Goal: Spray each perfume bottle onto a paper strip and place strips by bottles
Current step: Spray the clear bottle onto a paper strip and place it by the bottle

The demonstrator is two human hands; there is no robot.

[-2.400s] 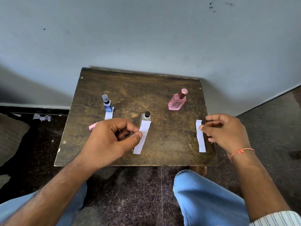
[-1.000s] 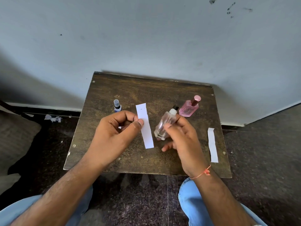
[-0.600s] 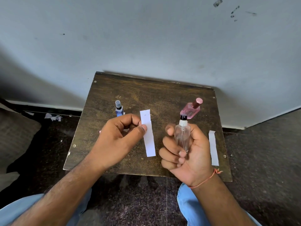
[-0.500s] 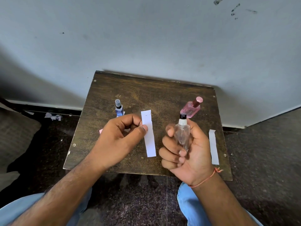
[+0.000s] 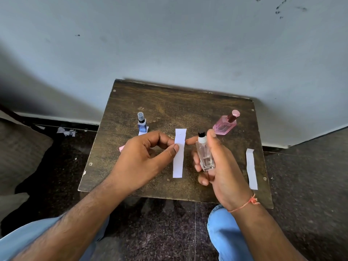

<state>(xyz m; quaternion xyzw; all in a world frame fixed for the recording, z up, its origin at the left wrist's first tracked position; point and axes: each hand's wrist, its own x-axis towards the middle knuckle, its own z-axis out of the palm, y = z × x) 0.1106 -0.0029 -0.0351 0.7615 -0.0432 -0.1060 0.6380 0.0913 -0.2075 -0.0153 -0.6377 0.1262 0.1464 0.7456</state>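
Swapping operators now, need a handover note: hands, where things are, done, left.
Left hand: pinches a paper strip upright above the table.
Right hand: grips the clear bottle, held beside that strip.
Blue bottle stands far left with a strip at its base: looks done.
Pink bottle stands far right, no strip by it; a spare strip lies near the right edge.
Left: spray the held strip, set it and the clear bottle down, then do pink.
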